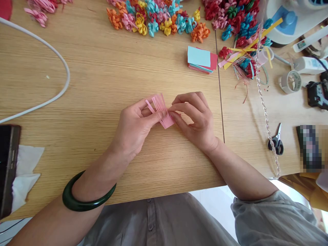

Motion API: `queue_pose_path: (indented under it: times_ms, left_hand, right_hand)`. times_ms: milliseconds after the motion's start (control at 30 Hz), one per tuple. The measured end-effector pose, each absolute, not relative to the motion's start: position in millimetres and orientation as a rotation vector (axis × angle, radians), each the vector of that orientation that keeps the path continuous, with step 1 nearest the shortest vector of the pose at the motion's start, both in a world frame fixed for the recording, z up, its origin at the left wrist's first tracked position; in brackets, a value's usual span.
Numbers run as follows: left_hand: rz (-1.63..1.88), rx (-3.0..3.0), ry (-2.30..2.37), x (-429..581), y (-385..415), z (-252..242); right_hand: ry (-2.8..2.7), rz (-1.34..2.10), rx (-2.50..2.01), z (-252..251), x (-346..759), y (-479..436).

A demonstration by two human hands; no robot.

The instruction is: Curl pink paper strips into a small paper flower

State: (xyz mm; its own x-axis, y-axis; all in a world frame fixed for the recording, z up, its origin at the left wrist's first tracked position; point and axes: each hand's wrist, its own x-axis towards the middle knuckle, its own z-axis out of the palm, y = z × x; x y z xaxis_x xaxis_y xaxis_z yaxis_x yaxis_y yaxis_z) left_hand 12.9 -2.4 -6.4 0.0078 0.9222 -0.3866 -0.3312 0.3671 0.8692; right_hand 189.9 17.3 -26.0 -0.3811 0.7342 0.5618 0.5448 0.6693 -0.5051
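At frame centre, a fringed pink paper strip [163, 112] is pinched between the closed fingers of the left hand [135, 128] and right hand [196, 119], just above the wooden tabletop [89, 85]. Farther up, a stack of paper cards [201, 59] and curled paper flowers [159, 17] are seen.

The paper piece [164, 112] is pink, the bangle [84, 201] dark green. The curled paper flowers [159, 18] are orange, yellow, pink, turquoise and red, on a light wooden table [89, 85].
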Motion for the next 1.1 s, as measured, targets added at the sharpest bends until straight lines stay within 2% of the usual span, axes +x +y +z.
queue_pose_path:
  times_ms: [167,467,767,1100]
  left_hand:
    - [1.058,0.563,1.096,13,-1,-2]
    - [1.028,0.841,1.2,11,-4,-3]
    - [1.039,0.884,1.296,11,-5,-11]
    - [1.108,0.645,1.104,12,0,-8]
  right_hand:
    - [-2.165,0.281,-1.003,-26,192,18]
    - [-2.064,0.378,-1.028,-30,188,17]
    - [-2.155,0.16,-0.883,-28,187,17]
    - [-2.087,0.39,-0.944,-26,190,15]
